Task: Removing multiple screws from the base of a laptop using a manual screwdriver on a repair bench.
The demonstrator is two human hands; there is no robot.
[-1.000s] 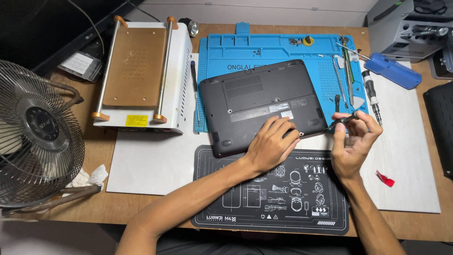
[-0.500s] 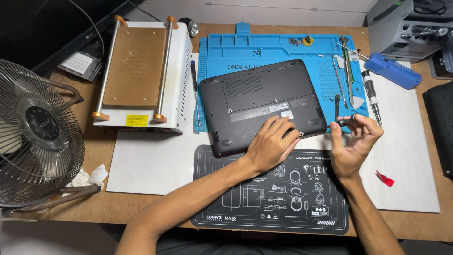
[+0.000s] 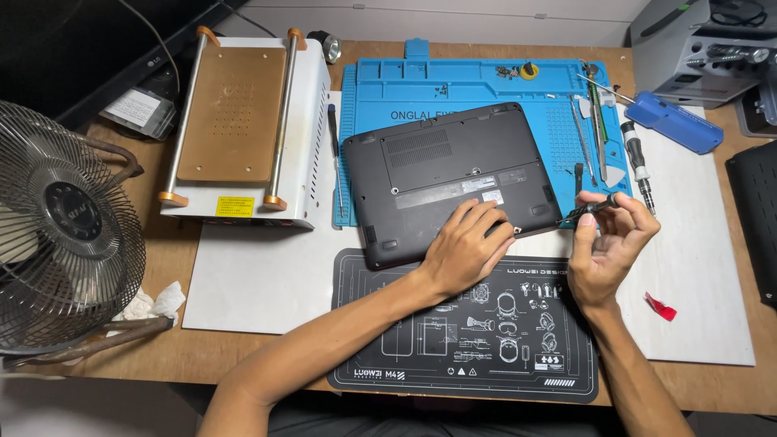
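The left hand lies flat, fingers apart, on the near right corner of the upturned black laptop, which sits askew across the blue mat. Just right of it, the right hand pinches a small dark screwdriver at its fingertips, long axis running left-right, tip pointing left toward the laptop.

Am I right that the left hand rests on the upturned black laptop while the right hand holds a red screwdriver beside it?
Not quite: in the head view the screwdriver in the right hand is black, not red. The left hand does rest on the upturned black laptop.
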